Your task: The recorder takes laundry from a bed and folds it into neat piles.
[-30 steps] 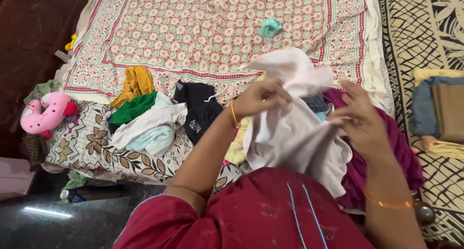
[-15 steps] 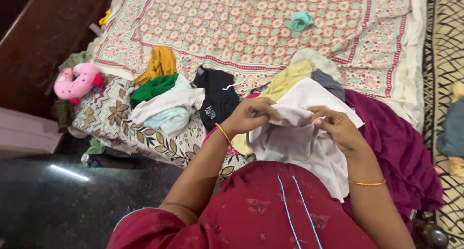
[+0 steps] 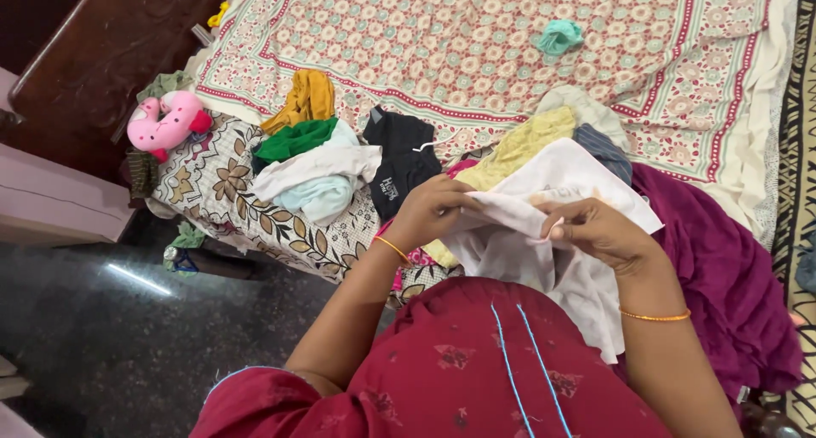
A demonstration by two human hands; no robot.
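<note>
- Nearest us, our left hand [image 3: 429, 210] and right hand [image 3: 599, 231] both pinch the upper edge of a white garment [image 3: 557, 242]; the fingers of each are curled closed on the cloth, not spread, and the two hands sit close together without touching.
- The white garment hangs from that grip in front of our maroon top [image 3: 476, 370], over the edge of the bed; its lower part drapes loose and crumpled, so we judge a fold could go crooked if the slack is not shaken flat; a light pinch like this could also let one corner slip.
- Just beside it lies a purple cloth [image 3: 722, 276], touching the white garment's right side; we think the two could tangle or be picked up together.
- A little farther, a yellow garment [image 3: 518, 149] and a black garment [image 3: 399, 157] lie near the bed's edge; beyond them a heap of white, pale blue and green clothes [image 3: 310, 170] with a mustard piece [image 3: 306, 98].
- A pink soft toy [image 3: 166, 123] rests at the bed's left corner.
- Farthest, a small teal cloth [image 3: 559, 36] sits alone on the patterned bedsheet [image 3: 442, 38].
</note>
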